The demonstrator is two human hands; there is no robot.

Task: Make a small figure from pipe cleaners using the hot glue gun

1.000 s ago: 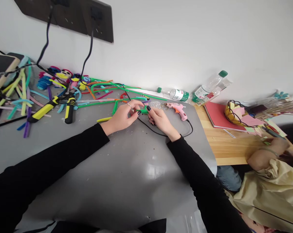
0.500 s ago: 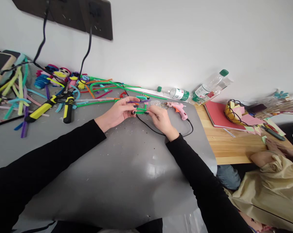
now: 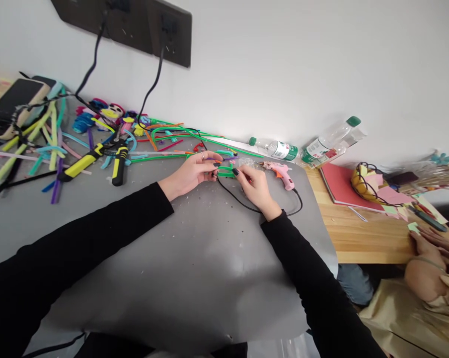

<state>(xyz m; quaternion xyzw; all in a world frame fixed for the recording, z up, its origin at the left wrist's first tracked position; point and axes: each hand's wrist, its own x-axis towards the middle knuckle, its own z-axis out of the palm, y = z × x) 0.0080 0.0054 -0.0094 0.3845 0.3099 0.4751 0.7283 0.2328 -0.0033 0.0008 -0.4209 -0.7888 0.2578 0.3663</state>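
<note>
Crosswise, green loop point(image 3: 226, 174), long axis from left hand point(image 3: 195, 171) to right hand point(image 3: 257, 188).

1. A plain white wall point(image 3: 302, 59) fills the upper part of the frame, shading to a soft gray toward the upper right.
2. A dark socket panel point(image 3: 135, 32) is mounted on it at upper left, with black cables point(image 3: 96, 57) hanging down from its plugs.
3. A gray tabletop point(image 3: 194, 293) spreads across the center and lower frame, a pale sheen of light on its surface.
4. At right, a light wooden tabletop point(image 3: 354, 243) with visible grain adjoins it.
</note>
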